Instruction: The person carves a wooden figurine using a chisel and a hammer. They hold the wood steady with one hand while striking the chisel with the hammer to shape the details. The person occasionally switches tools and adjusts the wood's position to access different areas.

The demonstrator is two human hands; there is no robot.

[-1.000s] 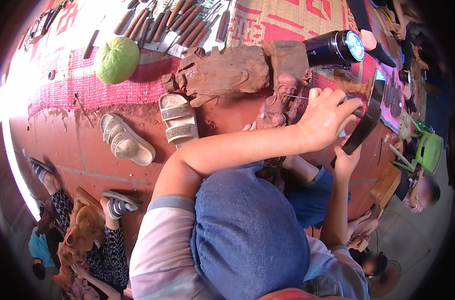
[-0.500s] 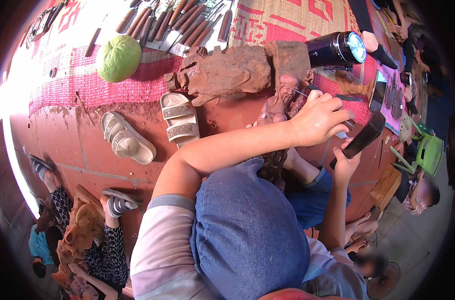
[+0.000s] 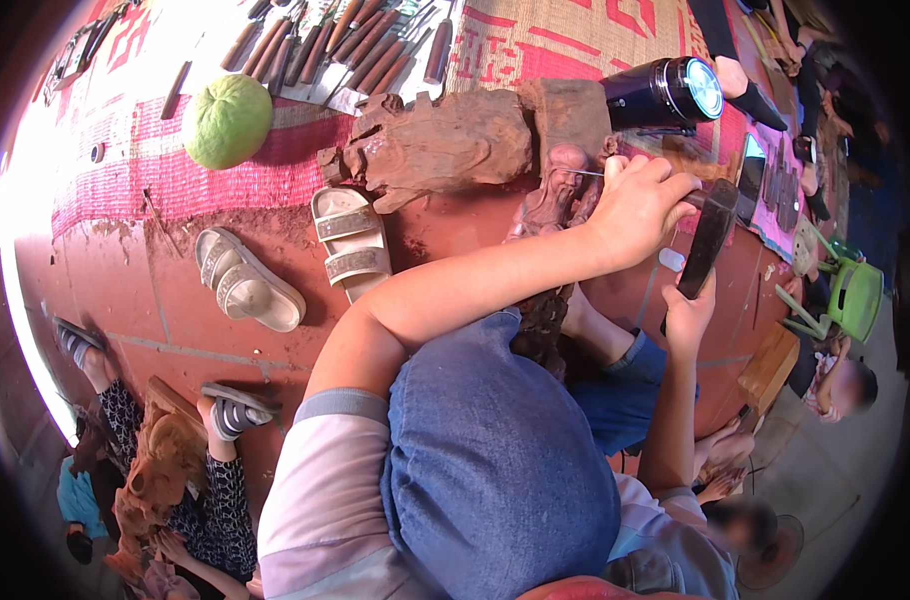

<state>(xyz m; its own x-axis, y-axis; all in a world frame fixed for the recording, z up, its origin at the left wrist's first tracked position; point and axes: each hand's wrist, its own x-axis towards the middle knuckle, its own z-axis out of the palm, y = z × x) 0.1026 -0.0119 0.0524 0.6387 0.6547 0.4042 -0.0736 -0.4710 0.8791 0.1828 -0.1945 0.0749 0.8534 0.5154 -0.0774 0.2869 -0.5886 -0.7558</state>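
Note:
A reddish-brown wood figurine of a bearded old figure (image 3: pixel 547 203) leans before me, its lower part partly hidden by my left forearm. My left hand (image 3: pixel 640 208) is closed around a chisel (image 3: pixel 587 173); the thin metal shaft reaches left to the figurine's head, and most of the handle is inside my fingers. Lower right, my right hand (image 3: pixel 689 312) is wrapped round the lower part of a dark mallet (image 3: pixel 708 240). The mallet's top is at the chisel handle's end, beside my left hand; whether they touch I cannot tell.
A rough carved wood block (image 3: pixel 445 145) lies beyond the figurine, beside a dark flask-like cylinder (image 3: pixel 665 95). Many wooden-handled chisels (image 3: pixel 345 45) and a green round fruit (image 3: pixel 227 122) rest on the mat. Sandals (image 3: pixel 250 280) lie left on the tiles. Other people sit around.
My right hand has raised the mallet up and left, bringing its top to the chisel handle's end. The left hand keeps its grip at the figurine's head; the whole view has shifted slightly.

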